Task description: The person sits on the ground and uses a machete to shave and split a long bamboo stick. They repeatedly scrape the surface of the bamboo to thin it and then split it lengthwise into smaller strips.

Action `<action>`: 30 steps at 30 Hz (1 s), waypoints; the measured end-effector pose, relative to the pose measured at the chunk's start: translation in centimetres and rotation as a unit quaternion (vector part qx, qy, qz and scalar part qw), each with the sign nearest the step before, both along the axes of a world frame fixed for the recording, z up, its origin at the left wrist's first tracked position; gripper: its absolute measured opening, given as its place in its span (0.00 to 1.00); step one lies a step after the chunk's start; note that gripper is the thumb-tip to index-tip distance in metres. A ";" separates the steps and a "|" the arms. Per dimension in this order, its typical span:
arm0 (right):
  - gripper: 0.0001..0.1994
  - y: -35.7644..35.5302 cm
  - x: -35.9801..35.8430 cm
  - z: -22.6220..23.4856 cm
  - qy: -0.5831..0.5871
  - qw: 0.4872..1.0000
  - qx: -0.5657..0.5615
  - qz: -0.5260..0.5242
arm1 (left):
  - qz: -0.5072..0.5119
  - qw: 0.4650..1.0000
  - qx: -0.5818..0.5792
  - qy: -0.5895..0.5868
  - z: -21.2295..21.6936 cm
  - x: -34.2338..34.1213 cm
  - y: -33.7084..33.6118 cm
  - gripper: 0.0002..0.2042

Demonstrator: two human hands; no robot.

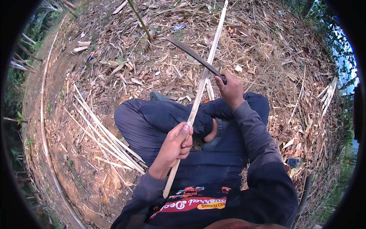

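My left hand [177, 147] is closed round a long pale strip of split bamboo [199, 93], gripping it near its lower end. The strip slants up and to the right, from my lap to the top of the view. My right hand [231, 88] is wrapped round the handle of a machete [190, 52] with a long dark blade. The blade points up and left and crosses the strip above my right hand. Whether the edge touches the strip, I cannot tell. My crossed legs [152, 122] in dark trousers lie beneath both hands.
A bundle of pale split strips [110, 141] lies on the ground to my left. More strips [328, 95] lie at the far right. A long thin pole [45, 133] runs along the left side. A thin green stem [141, 21] stands ahead. Shavings and dry leaves cover the ground.
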State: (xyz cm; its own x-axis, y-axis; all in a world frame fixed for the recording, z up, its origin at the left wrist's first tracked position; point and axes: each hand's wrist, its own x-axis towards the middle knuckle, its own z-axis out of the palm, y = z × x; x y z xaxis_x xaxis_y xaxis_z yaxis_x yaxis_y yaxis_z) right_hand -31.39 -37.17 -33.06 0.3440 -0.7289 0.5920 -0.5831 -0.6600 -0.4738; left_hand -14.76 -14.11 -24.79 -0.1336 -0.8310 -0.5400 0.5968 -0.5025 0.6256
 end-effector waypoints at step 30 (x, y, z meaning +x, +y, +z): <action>0.28 -10.7 -10.2 0.5 0.164 0.971 -0.037 -0.171 | -0.109 0.991 0.069 0.030 3.4 4.5 8.0 0.12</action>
State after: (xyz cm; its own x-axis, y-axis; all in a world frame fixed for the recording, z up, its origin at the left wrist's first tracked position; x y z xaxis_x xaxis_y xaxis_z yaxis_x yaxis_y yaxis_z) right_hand -41.59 -47.84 -32.58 0.2680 -0.7933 0.5467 -0.8859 -0.4259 -0.1838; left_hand -10.27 -6.16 -21.38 -0.3372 -0.6983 -0.6314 0.4995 -0.7012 0.5087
